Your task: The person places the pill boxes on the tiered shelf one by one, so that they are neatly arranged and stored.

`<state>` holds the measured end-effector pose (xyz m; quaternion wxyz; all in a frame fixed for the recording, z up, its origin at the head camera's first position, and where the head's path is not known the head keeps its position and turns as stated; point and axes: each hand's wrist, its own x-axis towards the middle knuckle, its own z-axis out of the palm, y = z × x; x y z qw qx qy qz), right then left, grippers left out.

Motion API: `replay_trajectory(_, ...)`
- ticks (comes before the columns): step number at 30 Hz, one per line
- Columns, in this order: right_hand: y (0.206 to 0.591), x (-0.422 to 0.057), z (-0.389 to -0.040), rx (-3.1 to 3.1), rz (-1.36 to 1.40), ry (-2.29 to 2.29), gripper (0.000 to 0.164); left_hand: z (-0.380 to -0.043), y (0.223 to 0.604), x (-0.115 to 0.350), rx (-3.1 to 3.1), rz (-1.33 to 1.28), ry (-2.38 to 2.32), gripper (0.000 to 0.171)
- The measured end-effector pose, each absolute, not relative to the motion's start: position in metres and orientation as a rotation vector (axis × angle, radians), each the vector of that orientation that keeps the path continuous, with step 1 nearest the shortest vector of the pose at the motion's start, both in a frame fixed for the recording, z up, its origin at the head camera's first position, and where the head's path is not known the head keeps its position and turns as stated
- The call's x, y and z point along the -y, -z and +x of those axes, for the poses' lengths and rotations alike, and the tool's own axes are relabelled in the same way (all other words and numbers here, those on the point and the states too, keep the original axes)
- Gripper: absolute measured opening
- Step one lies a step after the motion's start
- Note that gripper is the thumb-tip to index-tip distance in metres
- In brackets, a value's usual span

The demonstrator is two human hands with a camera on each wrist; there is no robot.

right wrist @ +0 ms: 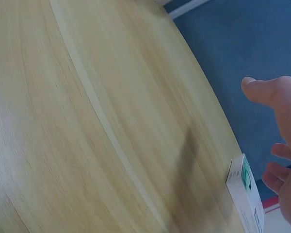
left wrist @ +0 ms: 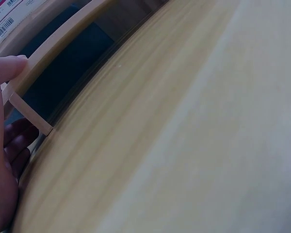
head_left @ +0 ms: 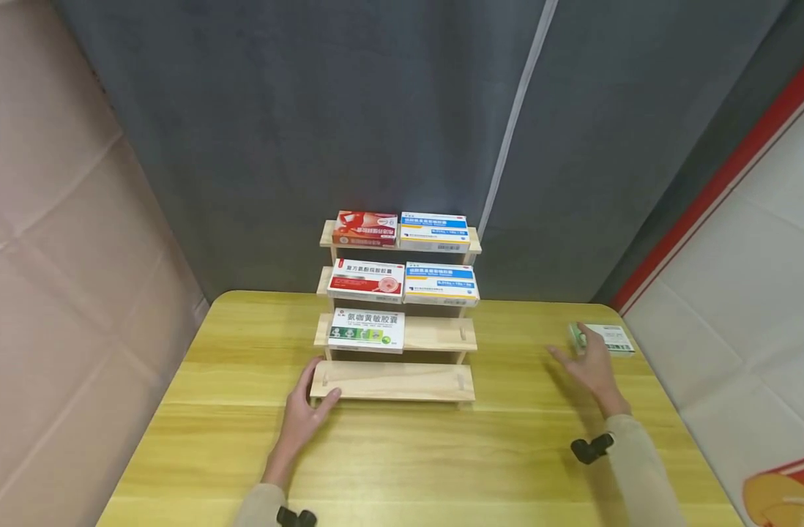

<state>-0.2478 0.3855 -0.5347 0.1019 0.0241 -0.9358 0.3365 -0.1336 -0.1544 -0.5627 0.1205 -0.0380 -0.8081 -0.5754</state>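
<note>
A stepped wooden rack (head_left: 392, 380) stands on the table. My left hand (head_left: 303, 413) grips the left end of its lowest step, with the thumb (left wrist: 12, 67) on the front edge and the fingers beside the leg. At the table's right side, my right hand (head_left: 594, 366) hovers with spread fingers over a white-and-green medicine box (head_left: 614, 339), overlapping its left end in the head view. In the right wrist view, the thumb (right wrist: 264, 91) stands well apart from that box (right wrist: 245, 187).
The rack's top step carries a red medicine box (head_left: 365, 228) and a blue-and-white one (head_left: 434, 232). Below are a red-and-white box (head_left: 366, 279) and another blue-and-white box (head_left: 441, 283). A white-and-green box (head_left: 366, 329) lies left on the third step. A grey curtain (head_left: 310, 132) hangs behind.
</note>
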Motion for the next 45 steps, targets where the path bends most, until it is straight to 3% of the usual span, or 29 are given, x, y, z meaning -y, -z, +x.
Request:
replay_trajectory(32,0.543,-0.435,-0.258,2.989,-0.065,-0.707,0.093,-0.133,0.558,0.155,2.4,-0.086,1.637,0.075)
replay_trajectory(45,0.535,-0.455,-0.258,3.12,-0.269,-0.764,0.094,-0.136,0.566,0.155,2.359,-0.109,1.685,0.077)
